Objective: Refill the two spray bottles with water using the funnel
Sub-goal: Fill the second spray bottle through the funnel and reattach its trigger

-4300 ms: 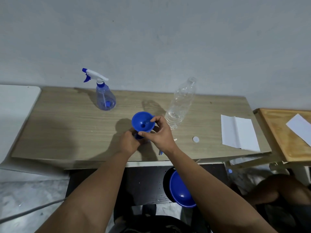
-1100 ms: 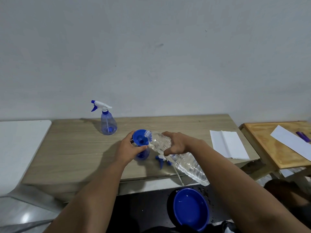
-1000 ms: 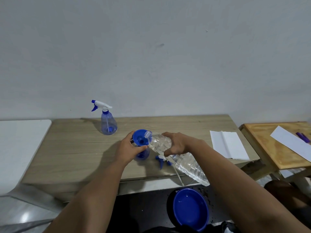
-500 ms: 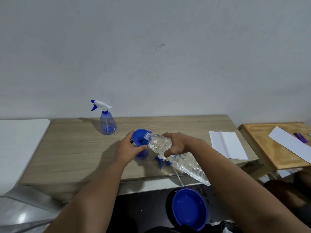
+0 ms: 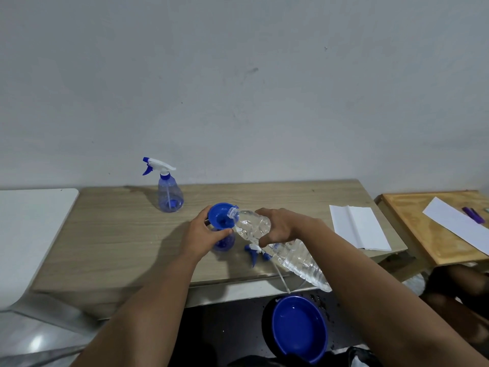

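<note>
On the pale wood-grain desk [image 5: 119, 234], the left hand [image 5: 199, 234] curls around the neck of an uncapped spray bottle [image 5: 225, 241], a small translucent blue, rounded body, and steadies the glossy blue plastic funnel [image 5: 219, 215] seated in its mouth. The right hand [image 5: 280, 225] grasps a clear, ribbed and crinkled plastic water bottle [image 5: 285, 255] near its shoulder, tilted so that its open threaded mouth rests over the funnel's cone while its base points back off the desk's near edge. Just behind that bottle lies the removed trigger head [image 5: 255, 251], white and blue, with its thin clear dip tube [image 5: 281, 278] trailing toward the edge. A second spray bottle [image 5: 169, 193] of the same teardrop shape stands upright near the wall with its white-and-blue trigger fitted. A folded white sheet of paper [image 5: 357, 229] lies flat at the desk's right end. Below the desk's edge sits a smooth, round, deep blue bowl [image 5: 299, 327], with water drops scattered on the dark surface beside it.
</note>
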A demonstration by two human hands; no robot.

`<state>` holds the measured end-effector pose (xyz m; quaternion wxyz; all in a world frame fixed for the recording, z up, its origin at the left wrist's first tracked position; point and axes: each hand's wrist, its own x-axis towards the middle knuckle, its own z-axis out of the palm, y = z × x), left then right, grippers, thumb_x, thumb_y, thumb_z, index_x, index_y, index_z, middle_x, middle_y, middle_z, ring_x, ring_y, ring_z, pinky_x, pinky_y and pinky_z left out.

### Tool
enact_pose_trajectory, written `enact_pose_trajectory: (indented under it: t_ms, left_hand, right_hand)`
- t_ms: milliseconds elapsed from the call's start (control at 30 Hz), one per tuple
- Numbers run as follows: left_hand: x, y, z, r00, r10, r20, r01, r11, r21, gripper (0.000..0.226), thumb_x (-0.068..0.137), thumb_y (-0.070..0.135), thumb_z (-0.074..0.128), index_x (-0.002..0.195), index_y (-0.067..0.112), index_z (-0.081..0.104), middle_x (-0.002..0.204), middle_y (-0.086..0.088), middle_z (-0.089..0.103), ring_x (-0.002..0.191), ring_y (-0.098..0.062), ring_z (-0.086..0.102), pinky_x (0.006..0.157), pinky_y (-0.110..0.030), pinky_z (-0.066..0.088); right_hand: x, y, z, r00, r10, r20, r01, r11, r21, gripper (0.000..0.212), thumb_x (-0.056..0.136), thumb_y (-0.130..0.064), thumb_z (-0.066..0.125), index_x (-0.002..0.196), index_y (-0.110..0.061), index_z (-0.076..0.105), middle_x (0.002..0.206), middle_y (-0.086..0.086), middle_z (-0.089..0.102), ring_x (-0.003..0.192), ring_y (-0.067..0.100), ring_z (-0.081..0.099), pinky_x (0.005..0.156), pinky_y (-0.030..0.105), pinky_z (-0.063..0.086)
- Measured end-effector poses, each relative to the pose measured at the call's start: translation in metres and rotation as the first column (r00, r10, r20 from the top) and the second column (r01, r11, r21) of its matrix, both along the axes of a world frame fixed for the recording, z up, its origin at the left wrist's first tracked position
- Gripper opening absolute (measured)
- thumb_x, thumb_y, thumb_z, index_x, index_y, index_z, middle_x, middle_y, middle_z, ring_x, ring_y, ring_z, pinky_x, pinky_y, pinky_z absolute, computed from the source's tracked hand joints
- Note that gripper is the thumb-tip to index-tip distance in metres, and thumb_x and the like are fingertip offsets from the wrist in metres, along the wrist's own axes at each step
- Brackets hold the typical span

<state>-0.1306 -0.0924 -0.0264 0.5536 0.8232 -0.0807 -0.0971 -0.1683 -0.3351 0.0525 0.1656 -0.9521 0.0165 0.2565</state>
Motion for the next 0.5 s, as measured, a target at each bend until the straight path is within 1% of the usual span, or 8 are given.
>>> enact_pose_trajectory:
  t_ms: [100,200,267,333,400,433,467,500]
  left_hand:
    - [0.001,0.0,-0.002,1.0,-0.002,0.003,0.002,1.0,-0.004,0.064,0.061,0.034,0.091,0.115,0.05,0.059,0.103,0.028,0.07,0.101,0.012,0.06,0.091,-0.03,0.053]
    - [0.003,0.0,-0.003,1.0,-0.006,0.008,0.006,1.0,-0.007,0.066,0.061,0.034,0.091,0.117,0.048,0.059,0.105,0.025,0.07,0.104,0.007,0.062,0.093,-0.033,0.054]
    - [0.003,0.0,-0.004,1.0,-0.016,0.014,0.016,1.0,-0.021,0.064,0.062,0.031,0.09,0.117,0.045,0.06,0.106,0.023,0.071,0.104,0.006,0.063,0.094,-0.036,0.054]
    - [0.003,0.001,-0.004,1.0,-0.019,0.013,0.019,1.0,-0.023,0.063,0.063,0.031,0.09,0.117,0.045,0.06,0.107,0.023,0.07,0.104,0.007,0.062,0.095,-0.037,0.054]
    - [0.002,0.001,-0.003,1.0,-0.023,0.01,0.023,1.0,-0.017,0.065,0.062,0.035,0.09,0.115,0.052,0.056,0.109,0.025,0.069,0.106,0.005,0.062,0.096,-0.035,0.053]
    - [0.002,0.001,-0.003,1.0,-0.021,0.001,0.021,1.0,-0.013,0.067,0.061,0.038,0.091,0.114,0.057,0.053,0.109,0.027,0.066,0.108,0.002,0.062,0.097,-0.034,0.052]
    - [0.001,0.001,-0.003,1.0,-0.012,-0.015,0.012,1.0,-0.009,0.073,0.06,0.041,0.091,0.117,0.059,0.049,0.111,0.029,0.063,0.109,-0.001,0.061,0.098,-0.034,0.051]
    - [0.001,0.001,-0.004,0.999,-0.006,-0.035,0.006,1.0,-0.003,0.082,0.058,0.044,0.092,0.126,0.057,0.046,0.114,0.028,0.061,0.111,-0.003,0.06,0.099,-0.034,0.051]
  right_hand:
    - [-0.001,-0.001,-0.001,1.0,0.0,0.003,0.0,1.0,0.011,0.099,0.078,-0.045,0.083,0.161,-0.028,0.03,0.14,0.009,0.063,0.119,0.03,0.061,0.1,0.04,0.052]
    - [-0.003,-0.002,-0.004,1.0,0.0,0.007,0.0,0.999,0.047,0.098,0.078,-0.044,0.084,0.16,-0.029,0.033,0.135,0.007,0.066,0.108,0.024,0.059,0.095,0.036,0.051]
    - [-0.005,-0.003,-0.009,1.0,-0.015,0.023,0.013,0.997,0.071,0.101,0.077,-0.046,0.085,0.161,-0.032,0.032,0.132,0.007,0.067,0.107,0.024,0.06,0.094,0.035,0.051]
    - [-0.006,-0.006,-0.013,0.998,-0.038,0.039,0.034,0.994,0.105,0.105,0.078,-0.047,0.085,0.163,-0.032,0.027,0.125,0.008,0.071,0.11,0.026,0.063,0.093,0.033,0.048]
    - [-0.009,-0.009,-0.017,0.994,-0.078,0.082,0.063,0.983,0.173,0.106,0.079,-0.046,0.086,0.164,-0.034,0.024,0.109,0.006,0.074,0.103,0.023,0.067,0.089,0.031,0.047]
    - [-0.011,-0.01,-0.018,0.987,-0.107,0.118,0.079,0.972,0.221,0.104,0.079,-0.045,0.086,0.163,-0.037,0.025,0.105,0.004,0.073,0.099,0.022,0.067,0.087,0.031,0.048]
    - [-0.012,-0.012,-0.02,0.976,-0.146,0.163,0.097,0.957,0.275,0.103,0.079,-0.043,0.087,0.162,-0.039,0.027,0.107,0.003,0.072,0.098,0.022,0.068,0.087,0.031,0.05]
    - [-0.013,-0.015,-0.023,0.959,-0.196,0.205,0.118,0.933,0.34,0.101,0.078,-0.041,0.088,0.161,-0.042,0.03,0.108,0.002,0.072,0.098,0.022,0.069,0.088,0.031,0.051]
